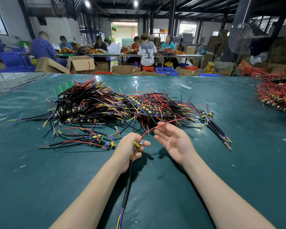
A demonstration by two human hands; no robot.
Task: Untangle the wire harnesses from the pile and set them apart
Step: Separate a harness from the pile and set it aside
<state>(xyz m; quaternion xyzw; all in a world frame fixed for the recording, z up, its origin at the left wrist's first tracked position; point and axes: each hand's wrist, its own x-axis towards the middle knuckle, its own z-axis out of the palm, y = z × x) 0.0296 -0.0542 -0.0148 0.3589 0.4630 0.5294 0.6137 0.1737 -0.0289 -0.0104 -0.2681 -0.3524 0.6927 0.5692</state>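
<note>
A big tangled pile of wire harnesses (116,103) in black, red, yellow and blue lies across the middle of the green table (205,171). My left hand (130,151) grips one harness (139,143) at its small yellow and blue board. Its black cable (127,190) hangs down toward me. Its red wire (155,128) runs up to my right hand (173,141), which is palm up with relaxed fingers, the wire lying across the fingertips. Two separated harnesses (96,139) lie left of my left hand. A few more harnesses (218,129) lie in a row at the right.
A green circuit panel (64,86) sits at the pile's far left. A second heap of red wires (277,95) lies at the right table edge. Beyond the table are cardboard boxes (82,63), blue crates and several seated people at other tables.
</note>
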